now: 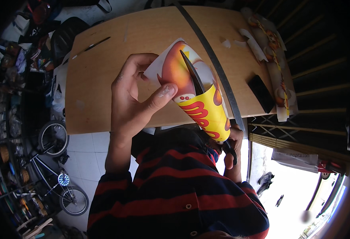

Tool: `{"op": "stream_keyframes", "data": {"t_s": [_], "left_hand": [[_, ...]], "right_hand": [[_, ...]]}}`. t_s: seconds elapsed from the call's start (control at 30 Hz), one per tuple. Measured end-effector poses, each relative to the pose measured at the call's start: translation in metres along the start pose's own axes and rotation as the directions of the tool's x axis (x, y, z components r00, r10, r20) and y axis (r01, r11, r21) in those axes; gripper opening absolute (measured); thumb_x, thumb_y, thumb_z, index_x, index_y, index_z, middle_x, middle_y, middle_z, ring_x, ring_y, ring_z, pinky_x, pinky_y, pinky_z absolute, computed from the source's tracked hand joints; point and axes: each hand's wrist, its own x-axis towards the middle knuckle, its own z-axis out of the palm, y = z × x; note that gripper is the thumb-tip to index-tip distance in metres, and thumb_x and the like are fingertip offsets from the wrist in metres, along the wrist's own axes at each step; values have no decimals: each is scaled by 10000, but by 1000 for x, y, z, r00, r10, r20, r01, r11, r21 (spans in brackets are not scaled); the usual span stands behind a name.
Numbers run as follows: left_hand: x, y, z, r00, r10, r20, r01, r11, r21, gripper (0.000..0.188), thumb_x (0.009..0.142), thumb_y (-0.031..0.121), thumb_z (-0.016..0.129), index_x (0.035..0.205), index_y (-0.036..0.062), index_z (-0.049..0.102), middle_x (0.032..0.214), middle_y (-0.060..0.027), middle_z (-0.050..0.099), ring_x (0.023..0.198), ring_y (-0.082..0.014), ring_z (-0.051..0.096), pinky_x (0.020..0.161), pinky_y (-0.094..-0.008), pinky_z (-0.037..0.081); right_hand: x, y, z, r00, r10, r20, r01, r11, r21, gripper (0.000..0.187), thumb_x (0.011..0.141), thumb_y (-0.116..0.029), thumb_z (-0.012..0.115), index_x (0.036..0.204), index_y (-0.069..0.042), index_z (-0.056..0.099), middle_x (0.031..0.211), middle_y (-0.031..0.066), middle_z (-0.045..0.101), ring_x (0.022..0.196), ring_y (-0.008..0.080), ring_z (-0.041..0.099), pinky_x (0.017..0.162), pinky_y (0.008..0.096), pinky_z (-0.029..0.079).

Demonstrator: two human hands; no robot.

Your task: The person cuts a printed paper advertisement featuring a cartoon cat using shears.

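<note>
- Left hand raised over the near edge of the worktop — thumb on the front of a printed sheet, fingers behind its left edge, pinching it.
- Sheet held up off the worktop, curled; yellow lower part with red lettering, orange-brown sausage shapes above, plain white back showing at upper left.
- Right hand low, beneath the sheet's lower end, closed about the black handle of the scissors (partly hidden by the sheet, so the finger placement cannot be told).
- One dark blade points up and left across the sheet's upper part; its lower length passes behind the yellow edge. Second blade not distinguishable.
- Long dark strip across the worktop, beyond and right of the sheet.
- Farther right: a black phone, just beside a long printed piece along the right edge.
- Far left corner — slim pen-like tool, lying well apart from both hands.
</note>
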Motion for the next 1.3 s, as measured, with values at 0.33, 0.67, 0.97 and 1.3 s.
{"op": "stream_keyframes", "data": {"t_s": [0.33, 0.67, 0.97, 1.3], "left_hand": [[31, 33, -16, 975, 51, 215, -134, 911, 391, 196, 711, 149, 721, 781, 20, 592, 671, 10, 546, 632, -67, 455, 597, -200, 348], [10, 35, -7, 984, -91, 150, 71, 988, 136, 151, 793, 117, 658, 777, -20, 596, 673, -12, 592, 624, -26, 513, 546, -174, 383], [4, 33, -4, 988, -105, 113, 98, 993, 66, 142, 800, 94, 645, 808, -34, 585, 673, -10, 594, 600, -8, 508, 520, -151, 373], [-8, 25, 5, 1000, -17, -9, 18, 995, 94, 132, 808, 84, 639, 801, -34, 581, 569, 15, 541, 490, 13, 450, 433, -149, 308]], "right_hand": [[0, 3, 0, 1000, 4, -5, -4, 999, 40, 813, 472, -733, 677, 766, 22, 613, 552, -3, 496, 466, 86, 479, 473, 222, 332], [-8, 14, 4, 999, 31, 31, -36, 979, 199, 800, 471, -720, 688, 770, 18, 616, 622, 16, 500, 507, 97, 490, 493, 224, 345], [-14, 19, 6, 998, 46, 42, -56, 962, 267, 789, 471, -709, 699, 774, 14, 618, 684, 34, 504, 544, 106, 501, 512, 226, 357], [-15, 23, 9, 998, 43, 48, -55, 955, 292, 776, 470, -696, 710, 778, 11, 620, 754, 53, 508, 585, 117, 512, 532, 229, 370]]}}
